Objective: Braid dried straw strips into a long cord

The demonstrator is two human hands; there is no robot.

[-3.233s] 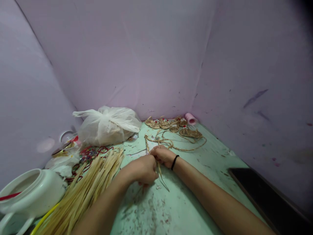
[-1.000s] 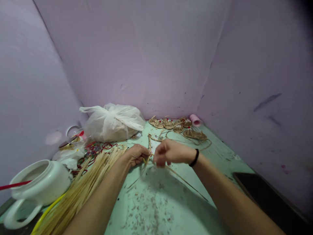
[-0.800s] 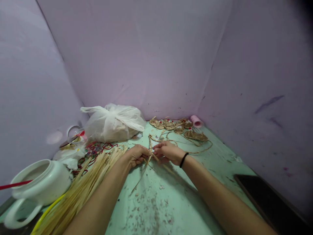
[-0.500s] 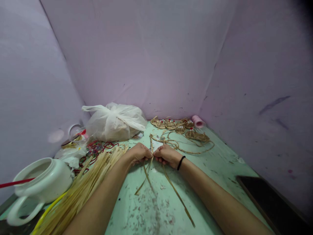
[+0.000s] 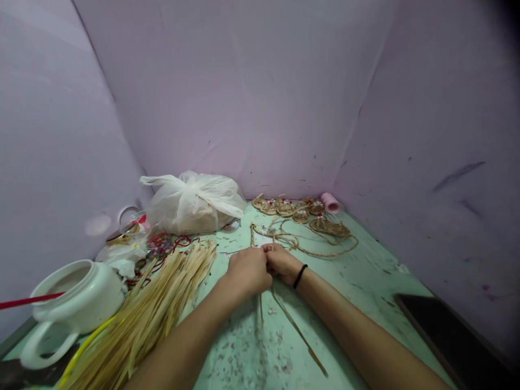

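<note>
In the head view, my left hand (image 5: 251, 269) and my right hand (image 5: 281, 262) meet over the middle of the table, fingers closed together on a braided straw cord (image 5: 252, 236). The cord's finished part runs away from me and loops over the table to the right. Loose straw strands (image 5: 298, 331) trail from under my hands toward me. My left hand's back faces up and hides most of the point where the strands cross. A black band circles my right wrist.
A bundle of dry straw (image 5: 154, 314) lies left of my left forearm, beside a white pot (image 5: 81, 298). Behind are a white plastic bag (image 5: 195, 203) and red yarn (image 5: 182, 242). Woven straw pieces (image 5: 329, 226) and a pink thread spool (image 5: 331, 203) lie at the back; a dark flat object (image 5: 442, 330) lies right.
My left hand has moved right and turned over the strands, now overlapping my right hand's fingertips. The short strands on the left have shifted, partly out of sight. My right hand has barely moved.
</note>
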